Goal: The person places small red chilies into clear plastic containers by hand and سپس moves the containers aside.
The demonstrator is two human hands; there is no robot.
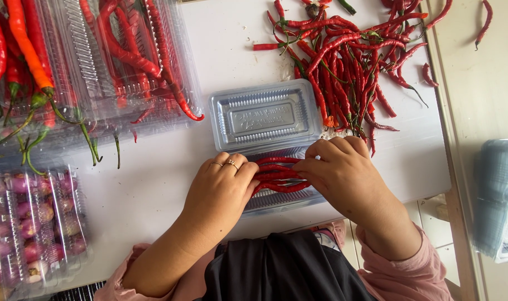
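Over clear tray (pixel 276 199), left hand (pixel 220 187), right hand (pixel 337 170), curled fingers gripping red chillies (pixel 276 175)

Bright, even daylight, soft shadows under both hands, glare on clear plastic lid (pixel 265 115), right edge blurred

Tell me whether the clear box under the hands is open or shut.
Open. The clear box's lid lies flung back flat on the table, and both hands press red chillies into the tray.
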